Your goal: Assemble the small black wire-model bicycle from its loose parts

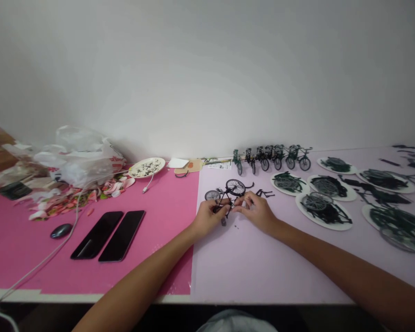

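My left hand (209, 216) is closed on a black miniature bicycle (235, 187), gripping its frame between thumb and fingers just above the lilac surface. One spoked wheel of it points up and away from me. A greyer wheel (212, 195) shows behind my left fingers; whether it is fixed to the bicycle I cannot tell. My right hand (257, 210) pinches close against the frame from the right, and its fingertips hide whatever they hold. Thin dark parts (265, 193) lie beyond my right knuckles. Tiny dark bits (236, 226) lie below the hands.
Several assembled miniature bicycles (278, 157) stand along the wall. Plates of wheels and frames (323, 226) fill the right side. Leftward on pink are two phones (122, 235), a mouse (61, 231), a white cable (76, 216), a plate of small pieces (131, 173) and plastic bags (85, 159).
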A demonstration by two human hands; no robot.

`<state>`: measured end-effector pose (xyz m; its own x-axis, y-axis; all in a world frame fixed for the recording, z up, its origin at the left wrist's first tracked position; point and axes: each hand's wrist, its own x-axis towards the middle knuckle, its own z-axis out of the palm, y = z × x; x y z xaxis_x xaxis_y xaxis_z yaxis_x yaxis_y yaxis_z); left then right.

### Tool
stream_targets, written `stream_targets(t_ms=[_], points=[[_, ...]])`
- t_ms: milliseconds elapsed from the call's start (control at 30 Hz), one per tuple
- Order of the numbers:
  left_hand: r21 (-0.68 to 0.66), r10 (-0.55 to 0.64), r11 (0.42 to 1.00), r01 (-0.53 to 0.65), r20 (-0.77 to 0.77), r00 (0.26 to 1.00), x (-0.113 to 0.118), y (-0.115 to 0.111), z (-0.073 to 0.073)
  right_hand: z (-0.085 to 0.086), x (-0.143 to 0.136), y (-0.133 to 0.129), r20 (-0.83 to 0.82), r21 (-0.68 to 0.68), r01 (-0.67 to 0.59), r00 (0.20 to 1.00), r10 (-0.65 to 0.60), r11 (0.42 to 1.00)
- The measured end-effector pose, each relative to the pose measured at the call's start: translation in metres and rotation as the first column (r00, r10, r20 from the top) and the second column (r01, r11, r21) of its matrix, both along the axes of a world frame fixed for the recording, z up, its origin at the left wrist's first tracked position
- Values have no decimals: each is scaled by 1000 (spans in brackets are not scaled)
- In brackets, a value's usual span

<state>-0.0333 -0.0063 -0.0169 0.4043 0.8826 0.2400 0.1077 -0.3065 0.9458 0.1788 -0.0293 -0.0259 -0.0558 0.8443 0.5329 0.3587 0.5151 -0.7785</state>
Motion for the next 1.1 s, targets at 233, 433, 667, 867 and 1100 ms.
stream_targets(t_ms=[233, 433, 667, 867, 1100], points=[[40, 21, 999, -20, -37, 999, 0, -3, 3, 2, -1, -1, -3, -60, 29, 1000, -30, 998], [37, -22, 999, 23, -28, 999, 0, -8, 6, 1, -3, 1, -1, -63, 90, 996, -91, 994], [-67, -67, 995, 74, 104, 992, 3, -6, 6, -4, 0, 6, 87, -84, 74, 994, -67, 994], [-110, -26, 993, 43, 156, 987, 3, -5, 5, 0, 0, 2, 77, -152, 5, 997, 6, 988], [-186, -22, 981, 60, 203, 979, 3, -2, 1, -5, -1, 5, -37, -228, -52, 998, 45, 972]])
